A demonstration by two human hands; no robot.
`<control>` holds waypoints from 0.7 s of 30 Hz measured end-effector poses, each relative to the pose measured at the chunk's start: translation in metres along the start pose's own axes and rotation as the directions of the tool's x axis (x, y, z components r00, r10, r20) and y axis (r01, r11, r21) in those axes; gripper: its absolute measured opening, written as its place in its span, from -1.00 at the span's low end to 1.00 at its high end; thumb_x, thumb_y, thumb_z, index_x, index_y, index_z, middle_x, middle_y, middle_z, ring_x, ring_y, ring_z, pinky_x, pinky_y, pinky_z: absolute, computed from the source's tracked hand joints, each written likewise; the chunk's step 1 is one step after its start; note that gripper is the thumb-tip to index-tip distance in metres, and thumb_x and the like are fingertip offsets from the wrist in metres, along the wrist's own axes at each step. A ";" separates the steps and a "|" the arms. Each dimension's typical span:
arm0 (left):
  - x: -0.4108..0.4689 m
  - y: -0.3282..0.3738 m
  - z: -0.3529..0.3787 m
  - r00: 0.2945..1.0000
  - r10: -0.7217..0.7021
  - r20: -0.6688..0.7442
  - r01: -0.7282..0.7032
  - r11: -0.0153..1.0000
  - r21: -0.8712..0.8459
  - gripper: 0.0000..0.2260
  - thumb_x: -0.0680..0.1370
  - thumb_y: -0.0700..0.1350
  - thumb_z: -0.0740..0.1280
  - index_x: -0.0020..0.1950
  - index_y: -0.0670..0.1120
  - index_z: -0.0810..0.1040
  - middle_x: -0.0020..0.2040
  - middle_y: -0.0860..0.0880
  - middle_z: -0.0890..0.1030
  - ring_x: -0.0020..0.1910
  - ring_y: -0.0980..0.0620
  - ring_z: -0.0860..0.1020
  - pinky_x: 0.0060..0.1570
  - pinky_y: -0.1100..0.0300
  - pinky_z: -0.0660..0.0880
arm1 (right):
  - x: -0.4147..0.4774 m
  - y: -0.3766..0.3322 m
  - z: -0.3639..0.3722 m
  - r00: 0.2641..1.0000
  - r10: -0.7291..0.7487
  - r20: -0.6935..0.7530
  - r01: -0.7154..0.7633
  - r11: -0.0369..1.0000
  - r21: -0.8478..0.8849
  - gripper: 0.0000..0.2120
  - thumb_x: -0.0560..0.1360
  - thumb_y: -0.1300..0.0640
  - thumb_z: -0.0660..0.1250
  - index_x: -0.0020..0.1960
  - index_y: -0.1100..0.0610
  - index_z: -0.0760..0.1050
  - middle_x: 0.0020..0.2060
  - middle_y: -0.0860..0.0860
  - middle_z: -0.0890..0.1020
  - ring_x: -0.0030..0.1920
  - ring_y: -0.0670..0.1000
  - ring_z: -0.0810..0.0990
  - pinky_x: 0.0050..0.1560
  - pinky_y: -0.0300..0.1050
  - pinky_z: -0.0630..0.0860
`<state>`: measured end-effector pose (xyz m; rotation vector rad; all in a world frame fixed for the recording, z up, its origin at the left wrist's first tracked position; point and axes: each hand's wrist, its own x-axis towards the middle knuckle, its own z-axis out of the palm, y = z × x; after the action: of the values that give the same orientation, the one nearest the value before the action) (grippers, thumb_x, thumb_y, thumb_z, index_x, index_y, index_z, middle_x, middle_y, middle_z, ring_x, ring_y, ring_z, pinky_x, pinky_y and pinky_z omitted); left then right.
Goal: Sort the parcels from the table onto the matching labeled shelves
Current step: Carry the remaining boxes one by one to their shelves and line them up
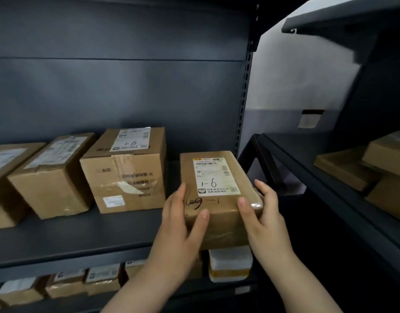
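A brown cardboard parcel (219, 204) with a white label handwritten "1-6" sits at the right end of the dark shelf (81, 240), its near end past the shelf's front edge. My left hand (183, 224) grips its left near corner, thumb on top. My right hand (262, 213) grips its right near corner, thumb on top and fingers along the side. Left of it stands a larger cardboard box (126, 170) whose label also reads "1-6", upside down.
Two more cardboard boxes (52, 175) line the same shelf to the left. The shelf below holds several small parcels (101, 279) and a white padded one (229, 265). A second rack on the right (330, 188) carries flat cardboard parcels (375, 168). An upright post (244, 98) borders the shelf.
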<state>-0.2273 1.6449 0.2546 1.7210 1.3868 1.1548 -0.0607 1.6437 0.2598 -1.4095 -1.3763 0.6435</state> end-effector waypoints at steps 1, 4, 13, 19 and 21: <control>0.004 0.000 0.002 1.000 0.001 -0.002 -0.001 1.000 0.020 -0.29 0.42 0.28 0.12 0.52 0.19 -0.06 0.48 0.19 0.08 0.26 0.42 0.13 -0.01 0.70 0.09 | 0.006 0.002 -0.001 1.000 -0.002 0.007 0.002 1.000 -0.005 -0.28 0.34 -0.31 0.16 0.44 -0.10 0.13 0.12 -0.19 0.46 0.01 -0.27 0.47 -0.14 -0.39 0.42; 0.011 0.004 0.002 0.998 0.052 -0.031 -0.046 0.984 0.171 -0.32 0.45 0.31 0.06 0.51 0.21 -0.08 0.49 0.22 0.04 0.36 0.34 0.11 0.25 0.50 0.14 | 0.019 0.006 -0.006 0.999 -0.035 0.009 0.035 0.997 -0.061 -0.38 0.36 -0.34 0.10 0.37 -0.15 0.22 0.08 -0.26 0.48 0.06 -0.23 0.49 -0.11 -0.37 0.41; 0.032 0.006 0.012 0.891 0.453 -0.016 -0.306 0.626 0.717 -0.63 0.58 0.00 0.08 0.33 -0.03 0.47 0.33 -0.03 0.49 0.41 0.00 0.32 0.41 -0.04 0.20 | 0.030 0.001 -0.013 0.881 -0.468 0.069 0.444 0.768 -0.461 -0.51 0.55 -0.14 0.02 0.35 0.06 0.43 0.37 -0.09 0.41 0.44 -0.11 0.24 0.37 0.00 0.24; 0.044 -0.001 0.029 0.892 0.450 0.032 -0.290 0.518 0.805 -0.58 0.52 -0.09 0.07 0.32 -0.09 0.50 0.28 -0.06 0.55 0.36 -0.05 0.42 0.38 -0.06 0.14 | 0.044 0.023 -0.001 0.846 -0.492 0.204 0.506 0.624 -0.596 -0.53 0.53 -0.05 0.07 0.38 0.10 0.38 0.36 0.01 0.45 0.43 -0.03 0.29 0.32 0.01 0.32; 0.049 -0.008 0.035 0.902 0.430 0.025 -0.255 0.487 0.835 -0.51 0.48 -0.12 0.05 0.39 -0.13 0.43 0.36 -0.09 0.48 0.41 -0.08 0.35 0.39 -0.08 0.12 | 0.052 0.027 0.003 0.843 -0.495 0.210 0.506 0.598 -0.621 -0.50 0.53 -0.04 0.06 0.41 0.13 0.33 0.39 0.04 0.41 0.44 0.01 0.27 0.32 0.02 0.31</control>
<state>-0.1959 1.6961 0.2451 2.7300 1.9609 0.9044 -0.0419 1.6984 0.2484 -1.4166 -2.0288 -0.2610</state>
